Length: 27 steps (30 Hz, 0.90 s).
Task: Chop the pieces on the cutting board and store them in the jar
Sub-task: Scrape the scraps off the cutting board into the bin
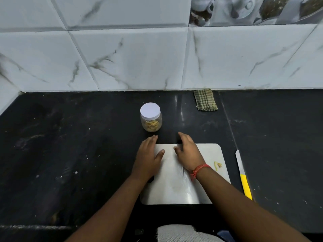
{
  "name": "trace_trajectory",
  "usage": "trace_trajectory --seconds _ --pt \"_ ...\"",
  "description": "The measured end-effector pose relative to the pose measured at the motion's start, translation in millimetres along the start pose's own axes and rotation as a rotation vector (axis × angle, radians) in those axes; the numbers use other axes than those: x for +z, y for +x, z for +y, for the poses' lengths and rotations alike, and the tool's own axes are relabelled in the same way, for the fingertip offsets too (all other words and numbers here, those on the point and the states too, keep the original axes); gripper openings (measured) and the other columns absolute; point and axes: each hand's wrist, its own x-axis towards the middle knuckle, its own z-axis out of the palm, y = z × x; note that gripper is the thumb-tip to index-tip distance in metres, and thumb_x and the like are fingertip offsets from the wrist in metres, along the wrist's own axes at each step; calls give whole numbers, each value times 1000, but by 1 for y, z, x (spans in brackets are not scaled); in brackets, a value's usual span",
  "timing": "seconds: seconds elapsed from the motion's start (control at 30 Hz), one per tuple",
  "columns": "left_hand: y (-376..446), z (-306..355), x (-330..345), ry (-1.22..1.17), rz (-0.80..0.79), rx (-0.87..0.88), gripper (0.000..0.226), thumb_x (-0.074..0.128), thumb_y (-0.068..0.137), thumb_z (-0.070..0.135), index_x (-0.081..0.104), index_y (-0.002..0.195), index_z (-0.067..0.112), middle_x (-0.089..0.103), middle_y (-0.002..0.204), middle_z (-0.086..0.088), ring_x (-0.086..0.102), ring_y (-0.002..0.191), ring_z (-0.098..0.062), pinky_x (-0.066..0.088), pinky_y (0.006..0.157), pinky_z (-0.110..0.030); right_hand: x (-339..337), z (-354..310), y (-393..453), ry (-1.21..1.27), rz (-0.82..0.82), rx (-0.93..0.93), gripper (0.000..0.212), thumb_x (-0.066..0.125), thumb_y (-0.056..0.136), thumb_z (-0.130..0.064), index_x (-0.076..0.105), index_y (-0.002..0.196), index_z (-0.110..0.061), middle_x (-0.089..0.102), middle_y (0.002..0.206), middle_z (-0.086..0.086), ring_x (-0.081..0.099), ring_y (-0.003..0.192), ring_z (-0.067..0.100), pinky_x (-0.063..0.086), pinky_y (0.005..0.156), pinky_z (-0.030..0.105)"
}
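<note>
Black stone counter under a wall of white marbled tiles: that is where I stand, with the cutting board (206, 186) as my marker for everything else.

Beyond the board's far left corner, a little way off on the bare counter, stands the jar (151, 119), upright, its white lid (150, 110) on and pale yellow strips showing through the clear wall. My left hand (148, 159) lies flat over the board's left edge, fingers straight and together, pointing toward the jar, thumb resting on the white surface; it holds nothing. My right hand (187, 152) sits near the board's far edge toward the middle, fingers loosely bent, tips reaching just past the edge onto the counter; it too grips nothing, though I cannot tell how firmly it presses. A red thread band (199, 170) circles that wrist.

Near the board's right edge lie the last scraps (218, 165), small and yellowish, well apart from both hands. Just off the board's right side rests the knife (243, 177), blade away from me, yellow handle toward me, its long axis running alongside that edge. Farther back, by the wall, a folded checked cloth (205, 100).

The jar lies straight ahead of my left fingertips, nearer that hand than the right; the chopping looks finished, the storing nearly so.
</note>
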Motion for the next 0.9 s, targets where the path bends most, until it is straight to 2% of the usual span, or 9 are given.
trace_trajectory --seconds 0.17,0.27,0.33,0.57,0.7,0.8,0.9 --pt "-17 12 21 169 -57 119 73 33 92 54 40 151 11 41 156 -7 32 147 -25 18 123 -43 -7 17 -32 -96 41 1 59 57 94 -18 35 148 -12 40 150 5 38 137 18 27 113 24" --pt "-28 21 31 220 -106 126 78 23 91 58 33 155 14 32 161 -4 22 151 -22 7 124 -42 -10 27 -50 -131 51 -18 59 57 94 -18 35 148 -10 42 148 6 39 136 19 27 114 24" --pt "-34 25 38 236 -120 126 78 22 91 59 33 155 15 30 162 -4 21 151 -22 4 123 -41 -12 33 -60 -148 50 -20 58 58 93 -18 36 147 -10 43 147 6 40 135 19 28 114 25" --pt "-46 35 47 315 -139 108 81 17 89 60 32 155 15 30 163 -5 22 152 -24 9 123 -46 -29 50 -87 -192 115 -11 54 56 93 -14 41 144 -10 46 144 6 42 133 19 27 112 23" --pt "-49 34 45 327 -100 28 77 24 90 57 37 153 14 34 160 -5 27 150 -26 12 122 -51 -50 67 -100 -264 243 22 45 57 90 -9 52 135 -7 55 132 9 47 124 28 37 107 33" --pt "-56 28 37 336 -42 -84 62 50 95 43 43 149 14 37 158 -6 30 147 -27 16 121 -52 -68 87 -112 -436 394 134 32 58 83 -13 63 114 -10 61 106 10 52 97 33 46 85 42" --pt "-63 21 30 363 16 -166 58 64 92 34 50 143 12 43 153 -10 38 141 -30 28 116 -51 -79 102 -126 -558 415 312 28 69 77 -16 62 103 -9 57 100 12 52 88 35 49 73 45"
